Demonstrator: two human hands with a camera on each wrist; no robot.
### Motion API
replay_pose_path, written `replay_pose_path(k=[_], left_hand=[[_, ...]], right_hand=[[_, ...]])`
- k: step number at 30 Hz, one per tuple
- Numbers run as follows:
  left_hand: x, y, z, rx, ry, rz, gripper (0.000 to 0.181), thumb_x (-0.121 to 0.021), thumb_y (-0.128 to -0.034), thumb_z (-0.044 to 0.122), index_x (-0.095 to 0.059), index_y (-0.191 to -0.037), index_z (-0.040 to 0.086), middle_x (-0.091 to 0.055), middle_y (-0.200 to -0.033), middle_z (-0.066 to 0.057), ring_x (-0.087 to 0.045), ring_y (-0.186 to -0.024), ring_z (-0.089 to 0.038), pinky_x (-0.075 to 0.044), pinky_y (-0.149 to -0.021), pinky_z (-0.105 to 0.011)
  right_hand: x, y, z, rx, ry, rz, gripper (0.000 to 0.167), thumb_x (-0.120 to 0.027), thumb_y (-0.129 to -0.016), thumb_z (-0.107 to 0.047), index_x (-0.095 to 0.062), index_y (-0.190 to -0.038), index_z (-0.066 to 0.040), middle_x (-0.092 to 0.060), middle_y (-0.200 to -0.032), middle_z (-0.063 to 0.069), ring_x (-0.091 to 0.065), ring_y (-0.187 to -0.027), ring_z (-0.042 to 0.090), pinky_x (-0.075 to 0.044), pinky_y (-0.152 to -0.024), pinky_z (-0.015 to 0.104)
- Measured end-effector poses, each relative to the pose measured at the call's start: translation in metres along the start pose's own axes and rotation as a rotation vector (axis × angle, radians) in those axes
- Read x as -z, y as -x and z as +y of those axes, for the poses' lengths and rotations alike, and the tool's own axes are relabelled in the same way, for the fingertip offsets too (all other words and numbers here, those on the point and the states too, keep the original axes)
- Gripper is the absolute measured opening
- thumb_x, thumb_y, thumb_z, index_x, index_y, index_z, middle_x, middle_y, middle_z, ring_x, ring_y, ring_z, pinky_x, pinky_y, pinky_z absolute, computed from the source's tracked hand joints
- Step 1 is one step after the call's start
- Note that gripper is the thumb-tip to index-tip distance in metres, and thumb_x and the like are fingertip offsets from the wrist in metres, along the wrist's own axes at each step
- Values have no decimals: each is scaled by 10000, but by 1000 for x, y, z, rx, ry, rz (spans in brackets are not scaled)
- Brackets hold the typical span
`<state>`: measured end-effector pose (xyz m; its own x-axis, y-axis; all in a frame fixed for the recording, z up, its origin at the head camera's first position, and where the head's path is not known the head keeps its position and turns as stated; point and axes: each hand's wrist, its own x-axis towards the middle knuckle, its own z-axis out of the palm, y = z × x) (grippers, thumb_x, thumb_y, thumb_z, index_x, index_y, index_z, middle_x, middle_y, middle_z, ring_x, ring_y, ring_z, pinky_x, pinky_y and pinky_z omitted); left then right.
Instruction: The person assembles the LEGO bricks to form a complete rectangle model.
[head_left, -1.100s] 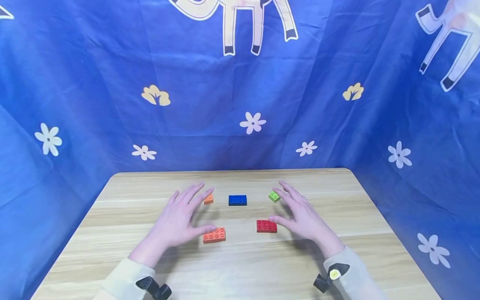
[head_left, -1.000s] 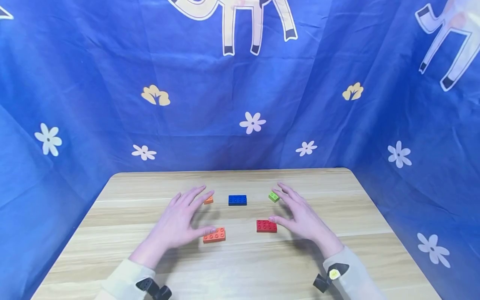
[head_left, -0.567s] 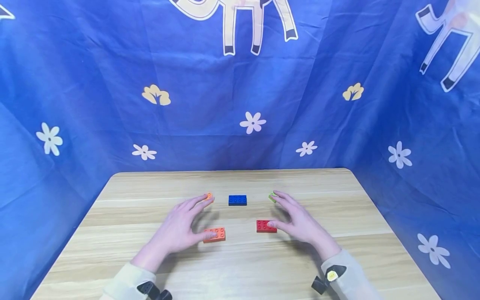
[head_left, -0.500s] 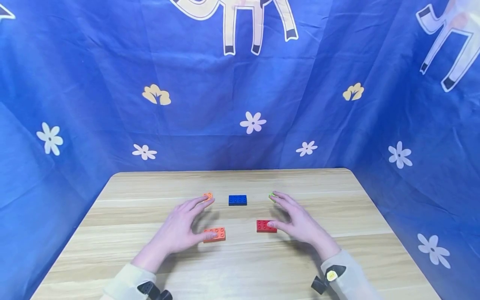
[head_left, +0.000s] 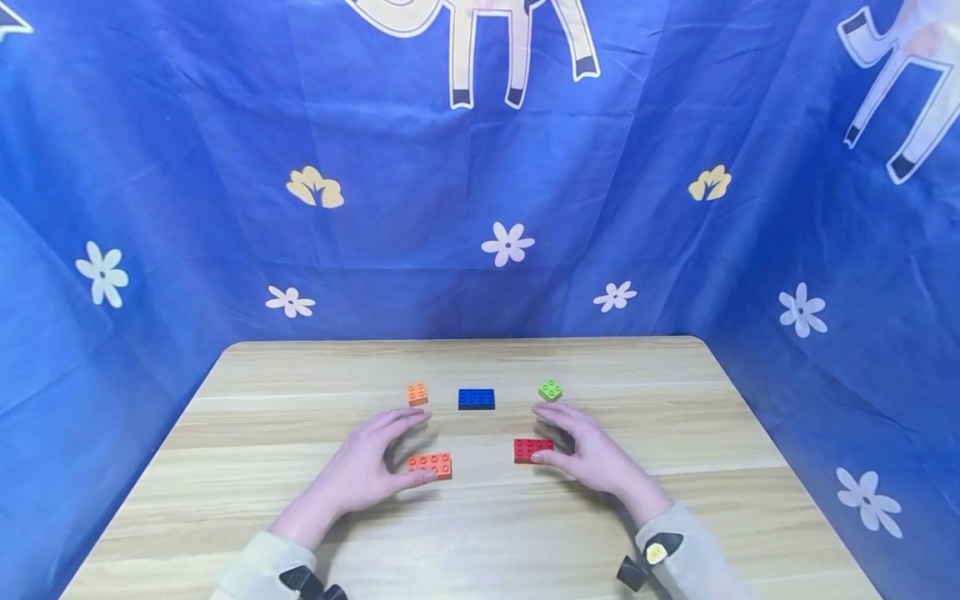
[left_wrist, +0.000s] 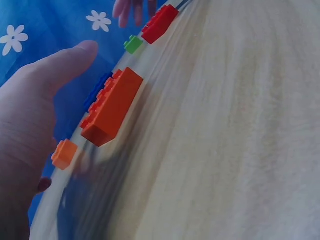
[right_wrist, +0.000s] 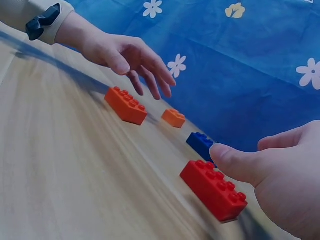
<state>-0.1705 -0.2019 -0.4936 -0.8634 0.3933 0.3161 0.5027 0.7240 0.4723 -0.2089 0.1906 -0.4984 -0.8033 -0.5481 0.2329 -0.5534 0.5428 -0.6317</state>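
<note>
In the head view my left hand (head_left: pixel 367 463) hovers over the table's left half, thumb apart from the fingers, holding nothing. Its thumb overlaps the large orange brick (head_left: pixel 441 464); the left wrist view shows a gap between thumb and brick. A small orange brick (head_left: pixel 417 394) lies just beyond its fingertips. My right hand (head_left: pixel 592 450) is likewise raised with relaxed fingers, nothing in it. Its thumb covers a corner of the red brick (head_left: pixel 525 451) in the head view. Just past its fingertips sits a small green brick (head_left: pixel 551 390). Between them lies a dark blue brick (head_left: pixel 476 400).
The light wooden table (head_left: pixel 480 542) has rounded far corners. A blue printed curtain (head_left: pixel 420 200) stands behind it and along both sides. Each wrist wears a small black camera, such as the right one (head_left: pixel 632 572).
Both hands have drawn back a little towards the near edge and sunk lower. The small orange and green bricks, partly covered before, now show fully. The bricks stay where they were.
</note>
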Motion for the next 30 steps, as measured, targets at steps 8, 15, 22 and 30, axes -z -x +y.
replay_pose_path(k=[8, 15, 22, 30], left_hand=[[-6, 1, -4, 17, 105, -25, 794, -861, -811, 611, -658, -1440, 170, -636, -1456, -30, -570, -1358, -286, -412, -1148, -579], [-11, 2, -7, 21, 137, -26, 718, -876, -812, 582, -712, -1373, 166, -682, -1388, 11, -605, -1315, -256, -439, -1135, -546], [-14, 1, -9, -1, 189, -22, 636, -902, -807, 522, -759, -1296, 142, -723, -1282, 73, -651, -1224, -183, -485, -1097, -500], [-19, 4, -11, 2, 194, -34, 555, -875, -848, 509, -784, -1248, 136, -743, -1176, 121, -680, -1116, -116, -529, -1036, -475]], right_hand=[[-10, -1, 5, 27, -29, 24, 645, -834, -928, -390, -645, -1432, -34, -631, -1453, 47, -562, -1368, 271, -403, -1174, 500], [-16, 0, 7, 25, -30, 36, 565, -862, -910, -328, -699, -1368, -40, -663, -1400, 52, -585, -1331, 281, -428, -1147, 523], [-19, 0, 9, 19, -39, 46, 517, -866, -909, -322, -728, -1325, -48, -683, -1360, 30, -612, -1282, 255, -458, -1116, 513], [-22, 1, 13, 19, -36, 59, 441, -852, -923, -299, -751, -1276, -54, -705, -1298, 23, -637, -1219, 225, -489, -1079, 500]])
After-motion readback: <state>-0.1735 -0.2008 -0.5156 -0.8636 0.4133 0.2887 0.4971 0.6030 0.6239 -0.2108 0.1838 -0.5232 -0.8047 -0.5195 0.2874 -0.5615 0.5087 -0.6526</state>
